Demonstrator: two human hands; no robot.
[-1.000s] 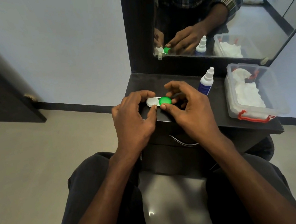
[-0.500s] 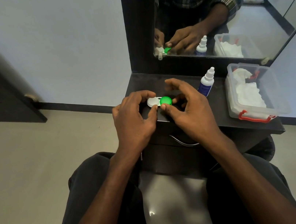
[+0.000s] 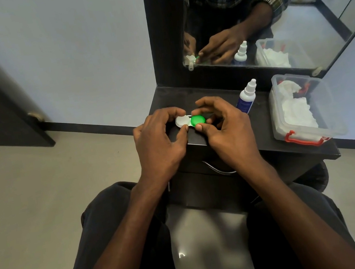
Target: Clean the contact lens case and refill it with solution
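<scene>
The contact lens case (image 3: 183,121) has a white cap on its left side and a green cap (image 3: 198,120) on its right. It is held just above the dark dresser top (image 3: 261,131). My left hand (image 3: 158,141) pinches the white end between thumb and fingers. My right hand (image 3: 228,126) curls round the green cap, thumb at its near edge and fingers behind it. A white and blue solution bottle (image 3: 247,97) with a capped nozzle stands upright just right of my right hand.
A clear plastic box (image 3: 327,112) with red latches holds white tissues at the right of the dresser top. A mirror (image 3: 280,15) rises behind, reflecting hands and bottle. My knees are under the dresser edge; tiled floor and a dark door lie to the left.
Both hands stay on the case in almost the same place. My right fingers have shifted slightly around the green cap.
</scene>
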